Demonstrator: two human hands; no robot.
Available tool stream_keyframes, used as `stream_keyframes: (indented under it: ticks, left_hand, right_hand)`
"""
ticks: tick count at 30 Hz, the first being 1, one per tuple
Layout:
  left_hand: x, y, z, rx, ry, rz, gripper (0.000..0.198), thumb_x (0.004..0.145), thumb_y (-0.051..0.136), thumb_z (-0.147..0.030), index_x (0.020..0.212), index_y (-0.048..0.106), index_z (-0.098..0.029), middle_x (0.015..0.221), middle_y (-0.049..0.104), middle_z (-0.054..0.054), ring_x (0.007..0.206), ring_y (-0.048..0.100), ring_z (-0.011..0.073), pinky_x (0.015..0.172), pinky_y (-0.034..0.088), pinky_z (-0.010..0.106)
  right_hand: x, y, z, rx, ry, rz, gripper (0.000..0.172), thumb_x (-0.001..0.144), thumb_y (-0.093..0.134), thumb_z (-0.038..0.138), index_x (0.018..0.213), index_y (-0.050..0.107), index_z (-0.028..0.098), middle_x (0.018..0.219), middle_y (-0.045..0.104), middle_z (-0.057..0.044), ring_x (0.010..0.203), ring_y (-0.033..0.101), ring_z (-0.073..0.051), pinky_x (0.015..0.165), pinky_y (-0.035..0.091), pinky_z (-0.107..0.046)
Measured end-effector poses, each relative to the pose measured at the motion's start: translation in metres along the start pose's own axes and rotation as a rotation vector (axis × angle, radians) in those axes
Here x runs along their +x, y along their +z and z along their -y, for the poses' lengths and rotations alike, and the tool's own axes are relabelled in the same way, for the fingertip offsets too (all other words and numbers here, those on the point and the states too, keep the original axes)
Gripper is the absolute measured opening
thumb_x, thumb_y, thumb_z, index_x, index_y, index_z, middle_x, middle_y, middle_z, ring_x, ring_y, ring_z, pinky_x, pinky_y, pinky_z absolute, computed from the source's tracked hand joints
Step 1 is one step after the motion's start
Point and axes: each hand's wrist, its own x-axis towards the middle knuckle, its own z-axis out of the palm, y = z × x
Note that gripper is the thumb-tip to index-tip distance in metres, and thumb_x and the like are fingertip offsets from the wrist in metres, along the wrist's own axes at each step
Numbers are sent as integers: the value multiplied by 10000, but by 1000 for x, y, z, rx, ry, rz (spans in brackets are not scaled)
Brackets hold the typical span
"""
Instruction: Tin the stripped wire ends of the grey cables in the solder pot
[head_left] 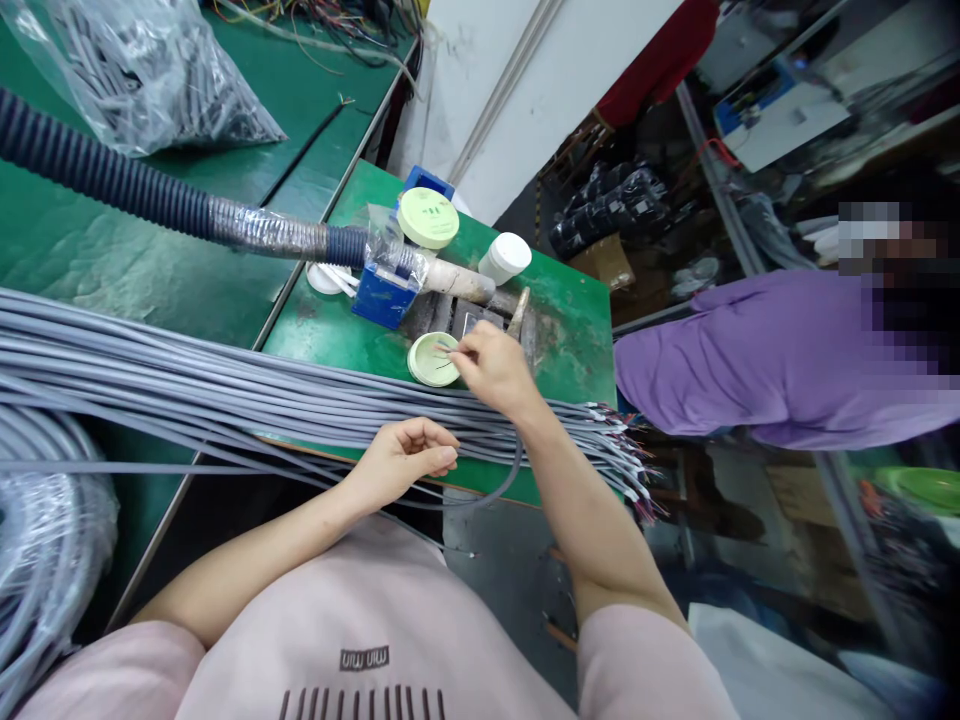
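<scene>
My right hand [491, 365] pinches the end of a grey cable [513, 476], its fine bare-ended wires reaching over a small pale green tub [424, 372]. Whether the wire tips touch what is in the tub I cannot tell. From under my wrist the cable loops down past the table edge. My left hand [401, 460] is loosely curled in front of a long bundle of grey cables [300, 385], thumb apart from the fingers, with nothing visible in it. At the right, the bundle ends in many stripped wires [626, 455].
A corrugated hose [150, 195] crosses from the left to a blue block [385, 296] beyond the tub. A yellow-lidded jar [428, 218] and a white jar [505, 258] stand on the green table [577, 320]. A person in purple [757, 355] is at the right.
</scene>
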Motion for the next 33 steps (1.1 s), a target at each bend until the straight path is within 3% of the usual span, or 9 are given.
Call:
stream_keyframes:
  ticks: [4, 10, 17, 33]
  left_hand:
    - [-5, -6, -6, 53, 61, -32, 253, 627, 802, -313, 749, 679, -129, 639, 655, 7, 597, 589, 95, 615, 489, 219]
    - [-3, -9, -8, 91, 107, -70, 223, 655, 786, -314, 754, 692, -137, 651, 662, 19, 608, 597, 106, 600, 488, 217]
    - [-2, -10, -7, 73, 109, -58, 207, 662, 788, -299, 758, 698, -139, 644, 662, 12, 596, 597, 90, 589, 484, 193]
    - [0, -11, -6, 104, 101, -50, 194, 680, 773, -288, 768, 690, -137, 654, 663, 7, 594, 592, 85, 586, 481, 190]
  right_hand:
    - [2, -16, -40, 82, 138, -179, 147, 748, 606, 224, 623, 654, 164, 691, 544, -26, 631, 512, -153, 616, 391, -284]
    - [19, -6, -82, 11, 363, -192, 138, 710, 613, 220, 594, 656, 159, 699, 590, -41, 682, 540, -172, 694, 419, -297]
    - [29, 10, -91, -52, 441, -134, 161, 726, 594, 238, 626, 686, 150, 755, 646, -72, 715, 567, -182, 722, 422, -299]
    - [34, 19, -96, -50, 468, -99, 158, 717, 616, 232, 620, 698, 138, 741, 666, -66, 727, 599, -197, 689, 422, -292]
